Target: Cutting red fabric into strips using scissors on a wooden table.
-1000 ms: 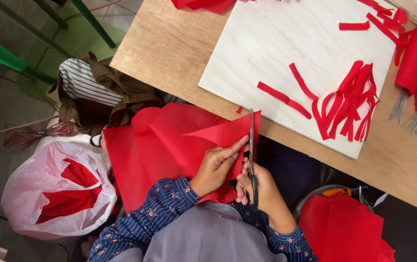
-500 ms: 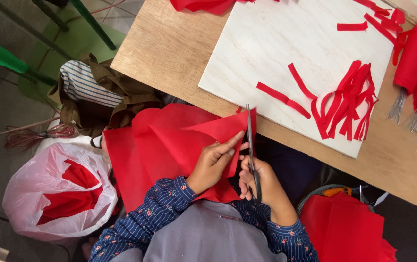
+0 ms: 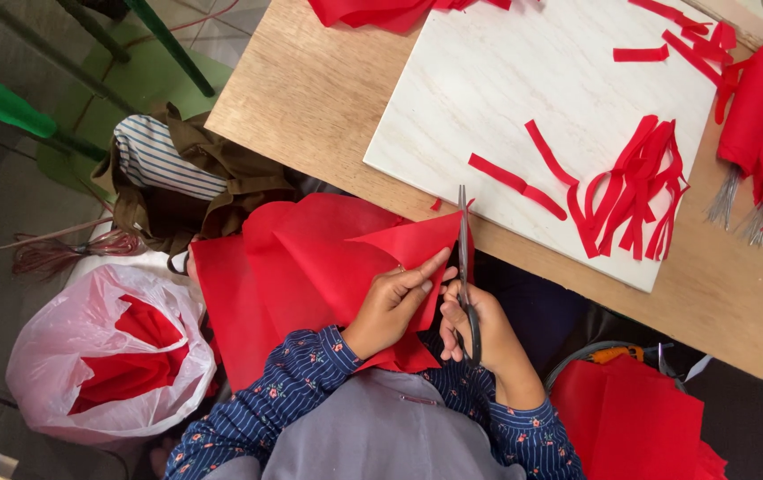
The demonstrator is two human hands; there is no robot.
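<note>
The grip of the right hand (image 3: 486, 331) is closed through the handles of a pair of scissors (image 3: 464, 258), whose long blades point away from the body and look almost shut along the edge of a red sheet (image 3: 328, 267). The grip of the left hand (image 3: 392, 302) is a flat pinch: thumb on top and fingers beneath, closed on the sheet just beside the blades.

The red sheet lies over the person's lap, below the near edge of the table (image 3: 310, 98), with one pointed corner lifted toward the scissors. It looks thin, light and soft, like felt or non-woven fabric. It folds and drapes without holding a crease, so it would probably sag and wander if held far from the cut. The best hold seems to be close to the blades, keeping the edge taut.

On the table a pale board (image 3: 506, 80) carries a loose heap of narrow red strips (image 3: 635, 187), curled and limp, light enough to shift at a touch. At the table's right end are rolled red bundles (image 3: 759, 107) with thin wire stems showing. A clear plastic bag (image 3: 106, 356) holding red scraps sits on the floor to the left, and more red sheets (image 3: 630, 418) are stacked to the right of the lap.
</note>
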